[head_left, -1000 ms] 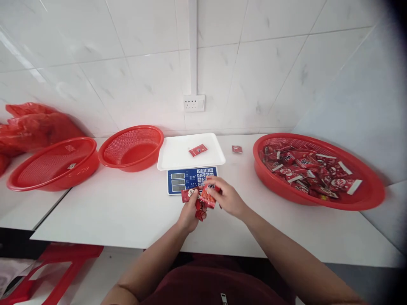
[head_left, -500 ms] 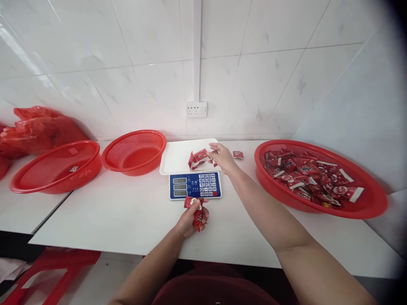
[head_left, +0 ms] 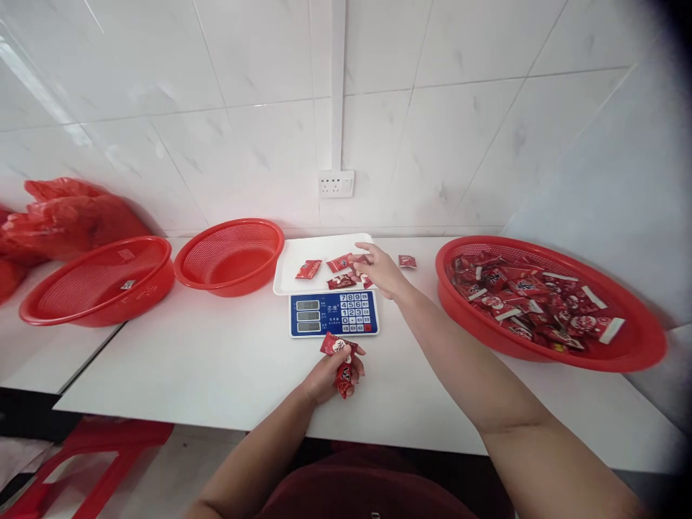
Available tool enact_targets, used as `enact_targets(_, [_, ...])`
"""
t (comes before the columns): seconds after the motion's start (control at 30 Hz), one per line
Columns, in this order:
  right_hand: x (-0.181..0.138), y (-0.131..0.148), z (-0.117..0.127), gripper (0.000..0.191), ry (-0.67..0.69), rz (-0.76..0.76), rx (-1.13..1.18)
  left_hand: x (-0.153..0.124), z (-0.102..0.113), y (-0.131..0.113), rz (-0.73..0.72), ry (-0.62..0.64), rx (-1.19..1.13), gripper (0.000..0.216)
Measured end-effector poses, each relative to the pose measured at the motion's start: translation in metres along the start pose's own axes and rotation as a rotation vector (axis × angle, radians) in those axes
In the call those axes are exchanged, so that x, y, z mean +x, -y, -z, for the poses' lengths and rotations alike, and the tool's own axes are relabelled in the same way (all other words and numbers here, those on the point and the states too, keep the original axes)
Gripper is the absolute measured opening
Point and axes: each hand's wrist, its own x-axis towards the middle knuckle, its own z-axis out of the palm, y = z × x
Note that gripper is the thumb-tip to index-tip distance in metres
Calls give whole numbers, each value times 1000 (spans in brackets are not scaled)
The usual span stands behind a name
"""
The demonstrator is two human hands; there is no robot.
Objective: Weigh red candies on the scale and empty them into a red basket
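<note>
My left hand (head_left: 328, 376) is closed around a few red snack packets (head_left: 344, 375), in front of the scale near the table's front edge. Above the right side of the white weighing tray (head_left: 292, 249), my right hand (head_left: 380, 272) has its fingers apart, the tips close to a red packet partly hidden under them. Several small red packets lie on the tray, one apart at its left (head_left: 308, 269). The blue scale (head_left: 318, 324) has a keypad and three display windows. A single red packet (head_left: 407, 262) rests on the table right of the tray.
A large red basket (head_left: 638, 346) full of red packets stands at the right. Two red baskets stand at the left, a nearer one (head_left: 76, 303) and one beside the scale (head_left: 230, 285). Red plastic bags (head_left: 76, 216) lie behind them. A red stool (head_left: 102, 440) is below the table.
The packets on the tray have spread out; one that stood tilted now lies flat farther left. My right hand stays over the tray, and my left hand still holds its packets.
</note>
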Motion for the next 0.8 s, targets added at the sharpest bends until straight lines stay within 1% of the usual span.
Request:
enact_targets(0.13, [-2,2,-7,36,64,-55,63,-3,-1,2,-9,37,125,38])
enact_targets(0.23, [-4,4,-9,40,78,-92,84,-4,-1,3,14,42,208,42])
enact_targets(0.3, [-9,6,-9,44,137,-102,44,-4,-1,4,24,38,232,43])
enact_targets(0.33, [-12,8,-9,42,195,-96,-9,-4,-1,4,25,35,239,43])
enact_targets(0.4, [-23,8,-7,33,372,-63,-180,-4,0,4,22,27,254,42])
enact_targets(0.47, [-35,3,-6,26,596,3,-396,-5,1,4,22,20,270,39])
enact_targets(0.53, [-48,-6,-6,27,821,47,-574,-5,3,5,26,24,272,37])
enact_targets(0.6, [-58,-16,-6,23,984,27,-640,-6,3,6,38,44,251,35])
enact_targets(0.63, [-61,-21,-6,22,1024,0,-631,-5,3,5,45,59,225,34])
enact_targets(0.67, [-63,-24,-6,22,1026,-29,-605,-5,3,5,52,76,181,33])
enact_targets(0.7, [-64,-26,-5,21,987,-53,-574,-5,2,4,57,92,115,33])
enact_targets(0.73, [-64,-27,-3,21,916,-75,-545,-4,2,2,58,100,29,34])
enact_targets(0.8, [-63,-23,2,22,723,-119,-488,-4,0,-4,20,72,-185,36])
